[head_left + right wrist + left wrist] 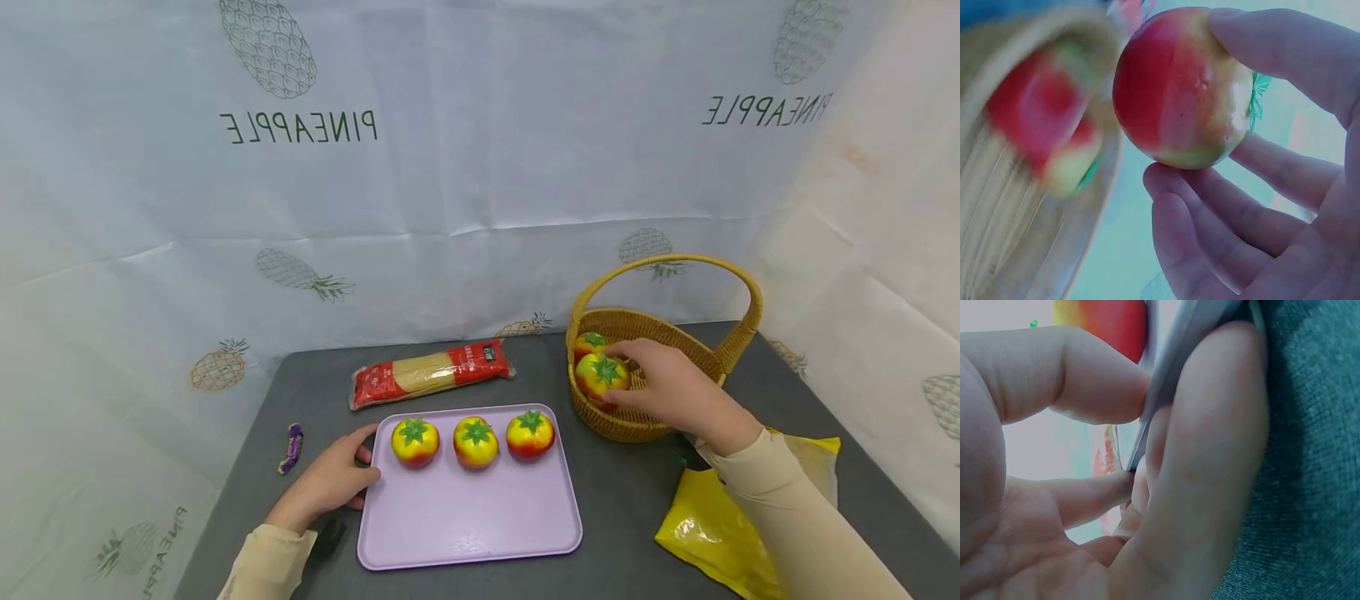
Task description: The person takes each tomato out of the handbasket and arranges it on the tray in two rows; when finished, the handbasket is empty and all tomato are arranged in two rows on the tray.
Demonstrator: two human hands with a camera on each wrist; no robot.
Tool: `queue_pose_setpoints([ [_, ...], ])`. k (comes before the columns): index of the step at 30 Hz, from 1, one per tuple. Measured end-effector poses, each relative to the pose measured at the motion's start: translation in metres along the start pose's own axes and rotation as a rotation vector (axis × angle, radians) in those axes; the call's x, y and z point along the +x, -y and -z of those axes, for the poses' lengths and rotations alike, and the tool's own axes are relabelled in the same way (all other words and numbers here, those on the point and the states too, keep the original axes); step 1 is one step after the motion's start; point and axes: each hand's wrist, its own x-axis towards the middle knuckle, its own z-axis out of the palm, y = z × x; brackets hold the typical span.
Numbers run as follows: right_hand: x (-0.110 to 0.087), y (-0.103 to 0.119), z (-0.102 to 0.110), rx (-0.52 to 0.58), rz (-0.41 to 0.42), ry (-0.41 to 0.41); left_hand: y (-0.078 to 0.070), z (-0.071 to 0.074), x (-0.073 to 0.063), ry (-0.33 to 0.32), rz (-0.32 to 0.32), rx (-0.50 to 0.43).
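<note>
My right hand [675, 392] pinches a red-and-yellow fruit with a green leafy top [1179, 94] between thumb and fingers. That fruit is at the left side of a wicker basket [626, 429], overlapping its rim in the head view. More such fruits [1041, 106] lie inside the basket. With my left hand [333, 475] I grip the left edge of a light purple tray [465, 517], thumb over the rim and fingers beneath it. Along the tray's far side sit three matching fruits in a row: a left one [416, 442], a middle one [476, 442] and a right one [530, 435].
Behind the tray lies a red packet of noodles [431, 372]. A small purple wrapped candy [291, 448] is left of my left hand. Under my right forearm is a yellow bag [708, 525]. A white pineapple-print cloth [480, 167] hangs behind the grey table [618, 517].
</note>
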Motion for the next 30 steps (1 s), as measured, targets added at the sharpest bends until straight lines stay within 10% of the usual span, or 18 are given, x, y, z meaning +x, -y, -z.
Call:
queue_pose_setpoints([
  [30, 0.016, 0.184, -0.144, 0.168, 0.241, 0.235, 0.003, 0.004, -0.002, 0.003, 0.001, -0.04],
])
